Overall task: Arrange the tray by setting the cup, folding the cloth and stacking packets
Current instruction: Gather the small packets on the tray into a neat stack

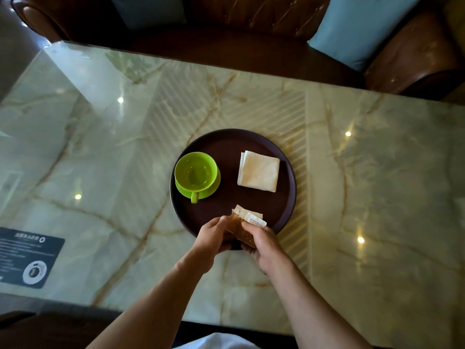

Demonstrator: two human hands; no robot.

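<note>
Cup set and cloth folded; only the packets are unfinished.

On the glossy marble bench (pixel 100 147), the round dark-brown tray (pixel 254 139) carries the lime-green plastic cup on its saucer (pixel 196 176) at left and the folded cream cloth square (pixel 258 171) at right; at its near rim the left hand (pixel 214 238) and right hand (pixel 261 244), fingers closed, pinch the small brown and white packets (pixel 247 222), seemingly squaring the stack.

Desk (pixel 100 137): glossy veined marble, ceiling-light reflections. Brown leather sofa (pixel 415 64) at 12 o'clock; blue cushion (pixel 364 28) at 1 o'clock.
</note>
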